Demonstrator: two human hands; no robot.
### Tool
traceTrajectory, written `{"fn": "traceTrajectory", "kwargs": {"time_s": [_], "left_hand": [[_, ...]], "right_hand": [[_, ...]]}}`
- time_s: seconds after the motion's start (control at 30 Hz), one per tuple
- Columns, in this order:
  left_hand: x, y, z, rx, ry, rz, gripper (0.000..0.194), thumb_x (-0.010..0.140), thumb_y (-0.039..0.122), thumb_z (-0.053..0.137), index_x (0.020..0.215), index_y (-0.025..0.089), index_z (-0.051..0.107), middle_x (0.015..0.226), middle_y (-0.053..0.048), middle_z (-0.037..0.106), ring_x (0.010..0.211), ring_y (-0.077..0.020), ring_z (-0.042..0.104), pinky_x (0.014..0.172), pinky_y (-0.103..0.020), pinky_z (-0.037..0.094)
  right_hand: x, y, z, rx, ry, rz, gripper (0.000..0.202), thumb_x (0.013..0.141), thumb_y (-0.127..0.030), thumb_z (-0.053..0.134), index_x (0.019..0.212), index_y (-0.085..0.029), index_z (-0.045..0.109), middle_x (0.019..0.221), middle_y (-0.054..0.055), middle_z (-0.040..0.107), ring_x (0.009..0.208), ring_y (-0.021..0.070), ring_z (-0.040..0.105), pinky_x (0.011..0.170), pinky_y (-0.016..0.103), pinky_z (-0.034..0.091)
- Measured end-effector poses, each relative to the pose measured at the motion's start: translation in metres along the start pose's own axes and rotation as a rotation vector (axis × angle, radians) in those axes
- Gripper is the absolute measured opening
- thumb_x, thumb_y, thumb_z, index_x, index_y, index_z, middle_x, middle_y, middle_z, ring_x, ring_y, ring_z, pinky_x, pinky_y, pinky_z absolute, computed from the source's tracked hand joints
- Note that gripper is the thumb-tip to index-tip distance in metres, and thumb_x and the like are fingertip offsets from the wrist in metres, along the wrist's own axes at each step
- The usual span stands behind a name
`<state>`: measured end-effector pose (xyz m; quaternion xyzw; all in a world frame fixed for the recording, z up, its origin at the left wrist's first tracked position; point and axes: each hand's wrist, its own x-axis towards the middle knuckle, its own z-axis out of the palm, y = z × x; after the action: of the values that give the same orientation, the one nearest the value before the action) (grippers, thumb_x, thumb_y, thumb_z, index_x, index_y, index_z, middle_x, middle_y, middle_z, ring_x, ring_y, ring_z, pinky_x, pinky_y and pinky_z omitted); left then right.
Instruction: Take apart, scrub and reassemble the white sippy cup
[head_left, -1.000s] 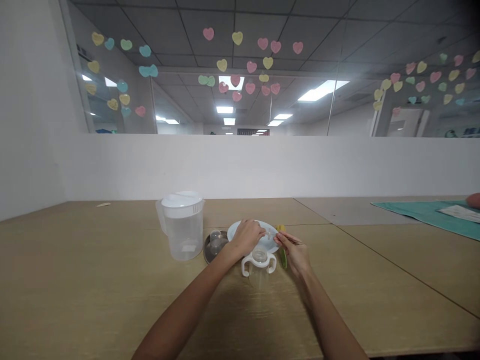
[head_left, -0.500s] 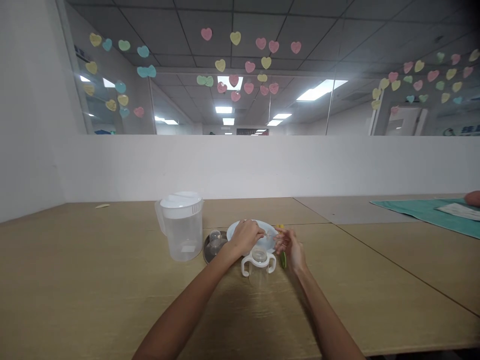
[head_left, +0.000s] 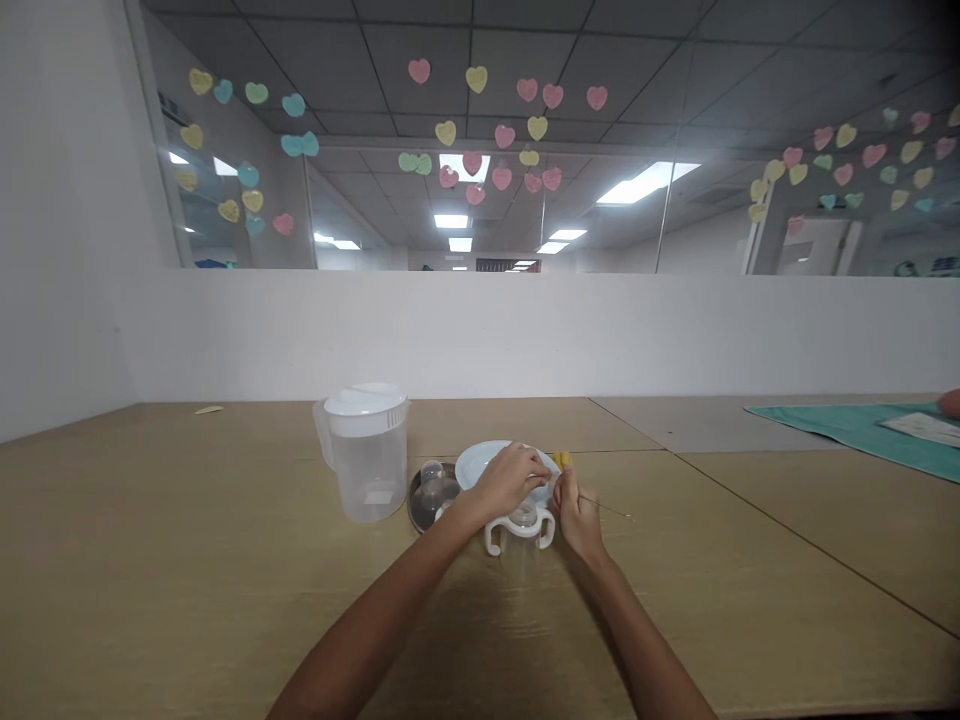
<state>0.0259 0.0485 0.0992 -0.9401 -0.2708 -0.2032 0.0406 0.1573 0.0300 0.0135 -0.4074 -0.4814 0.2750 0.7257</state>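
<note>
Currently, thin tool: a slim, wire-like shaft is sticking out from the right hand toward the right, its far end hanging above the table.
Right hand: this hand is pinching the thin tool between curled fingers, just right of the bottle.
Left hand: this hand is hovering over the plate, its fingers bending downward and lying close together; a small pale piece is showing between the two hands, too tiny to identify, and I cannot tell whether the left fingers are gripping it.
Bottle: a clear bottle is standing upright in front of the plate, its mouth uncovered, a white two-handled collar circling it below the neck.
Plate: a pale plate is lying behind the bottle, partly hidden by the left hand.
Yellow item: something yellow is showing just behind the right hand.
Metal dish: a round dish is sitting left of the plate, holding a clear dome.
Pitcher: a translucent pitcher with a white lid is standing upright beside the dish, its handle pointing left.
Cloth: a teal cloth is spreading at the far right, bearing white paper.
</note>
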Motion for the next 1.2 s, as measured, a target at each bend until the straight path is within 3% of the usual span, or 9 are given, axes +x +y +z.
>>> {"fn": "traceTrajectory", "kwargs": {"time_s": [0.17, 0.33, 0.4, 0.6, 0.77, 0.87, 0.93, 1.07, 1.2], "left_hand": [[0.000, -0.003, -0.008, 0.034, -0.012, 0.029, 0.025, 0.091, 0.024, 0.045, 0.084, 0.022, 0.068, 0.091, -0.002, 0.065, 0.086, -0.0159, 0.054, 0.080, -0.026, 0.040], [0.001, -0.006, -0.019, 0.098, -0.027, -0.045, 0.024, 0.091, 0.024, 0.045, 0.086, 0.023, 0.069, 0.091, -0.003, 0.066, 0.087, -0.0169, 0.054, 0.079, -0.027, 0.040], [0.000, -0.006, -0.020, 0.086, -0.045, -0.047, 0.024, 0.090, 0.022, 0.045, 0.087, 0.023, 0.069, 0.092, -0.003, 0.066, 0.088, -0.0168, 0.055, 0.079, -0.027, 0.040], [-0.002, 0.002, -0.019, -0.045, -0.001, -0.080, 0.025, 0.091, 0.022, 0.044, 0.086, 0.022, 0.068, 0.098, -0.002, 0.066, 0.092, -0.0164, 0.055, 0.077, -0.026, 0.041], [0.001, 0.009, -0.014, -0.111, 0.030, 0.043, 0.025, 0.091, 0.022, 0.044, 0.084, 0.019, 0.067, 0.091, -0.002, 0.065, 0.089, -0.0154, 0.055, 0.079, -0.024, 0.041], [0.000, 0.007, -0.014, -0.116, 0.012, 0.041, 0.026, 0.092, 0.022, 0.042, 0.084, 0.020, 0.067, 0.092, -0.002, 0.064, 0.088, -0.0150, 0.054, 0.078, -0.024, 0.041], [-0.001, 0.003, -0.016, -0.103, 0.006, 0.009, 0.026, 0.091, 0.022, 0.042, 0.085, 0.021, 0.067, 0.093, -0.002, 0.063, 0.089, -0.0154, 0.054, 0.078, -0.024, 0.042], [-0.002, -0.002, -0.016, -0.078, 0.005, -0.016, 0.024, 0.090, 0.021, 0.043, 0.088, 0.021, 0.067, 0.093, -0.003, 0.061, 0.091, -0.0162, 0.054, 0.078, -0.025, 0.042], [-0.001, 0.002, -0.014, -0.158, 0.005, -0.014, 0.024, 0.090, 0.021, 0.044, 0.087, 0.019, 0.068, 0.090, -0.003, 0.061, 0.087, -0.0150, 0.054, 0.078, -0.023, 0.042]], "right_hand": [[-0.001, 0.000, -0.006, -0.242, -0.029, -0.115, 0.059, 0.081, -0.069, 0.036, 0.046, -0.021, 0.039, 0.045, -0.002, 0.039, 0.047, 0.0114, 0.036, 0.049, 0.027, 0.027], [-0.002, -0.007, -0.011, -0.278, 0.245, -0.215, 0.058, 0.080, -0.067, 0.040, 0.045, -0.021, 0.034, 0.046, -0.004, 0.031, 0.047, 0.0093, 0.029, 0.048, 0.026, 0.025], [-0.003, -0.008, -0.011, -0.292, 0.273, -0.240, 0.057, 0.079, -0.066, 0.043, 0.045, -0.021, 0.035, 0.046, -0.004, 0.031, 0.047, 0.0089, 0.029, 0.048, 0.025, 0.025], [-0.005, -0.005, -0.008, -0.375, 0.260, -0.359, 0.057, 0.085, -0.061, 0.036, 0.047, -0.019, 0.043, 0.044, -0.002, 0.041, 0.045, 0.0095, 0.035, 0.049, 0.025, 0.030], [-0.009, -0.002, -0.003, -0.421, 0.145, -0.449, 0.054, 0.089, -0.053, 0.036, 0.049, -0.018, 0.047, 0.046, -0.001, 0.045, 0.044, 0.0100, 0.040, 0.049, 0.025, 0.032], [-0.008, -0.002, -0.005, -0.448, 0.121, -0.449, 0.052, 0.089, -0.051, 0.037, 0.052, -0.017, 0.051, 0.049, 0.001, 0.050, 0.046, 0.0106, 0.042, 0.050, 0.024, 0.034], [-0.007, -0.002, -0.008, -0.439, 0.178, -0.433, 0.052, 0.088, -0.052, 0.037, 0.055, -0.016, 0.052, 0.051, 0.001, 0.051, 0.048, 0.0112, 0.044, 0.051, 0.024, 0.035], [-0.005, -0.003, -0.012, -0.446, 0.412, -0.423, 0.053, 0.089, -0.053, 0.035, 0.054, -0.016, 0.049, 0.046, -0.001, 0.044, 0.046, 0.0095, 0.038, 0.049, 0.023, 0.031], [-0.008, 0.000, -0.006, -0.527, 0.419, -0.527, 0.050, 0.089, -0.051, 0.037, 0.057, -0.016, 0.052, 0.047, 0.000, 0.047, 0.045, 0.0092, 0.040, 0.050, 0.023, 0.031]]}}
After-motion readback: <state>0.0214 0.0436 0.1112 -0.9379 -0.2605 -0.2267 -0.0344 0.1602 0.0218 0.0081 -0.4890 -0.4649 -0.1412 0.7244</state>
